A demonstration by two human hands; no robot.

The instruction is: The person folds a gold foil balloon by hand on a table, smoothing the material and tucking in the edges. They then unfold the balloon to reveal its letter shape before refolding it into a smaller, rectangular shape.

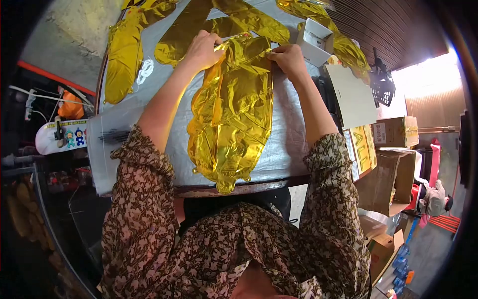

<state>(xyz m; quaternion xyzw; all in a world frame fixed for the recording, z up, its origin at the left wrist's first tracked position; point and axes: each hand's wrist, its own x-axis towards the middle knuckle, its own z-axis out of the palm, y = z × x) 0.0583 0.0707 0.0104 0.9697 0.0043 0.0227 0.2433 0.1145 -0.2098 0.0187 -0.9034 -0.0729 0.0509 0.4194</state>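
Observation:
A shiny gold foil balloon (239,109), flat and creased, lies lengthwise on the table in front of me. Its near end, with small tabs, reaches the table's front edge. My left hand (203,52) grips its far left corner, fingers closed on the foil. At the far right corner, my right hand (288,57) pinches the foil between thumb and fingers. Beyond my hands lie more gold foil balloons (249,22), and another gold balloon (124,60) rests at the left. A small coil of white ribbon (145,71) lies beside that one.
A white open box (315,42) stands right of my right hand, near a white board (352,94). Cardboard boxes (396,132) are stacked at the right. Clear plastic sheeting (112,144) covers the table's left front corner. A skateboard (62,135) sits beyond the left edge.

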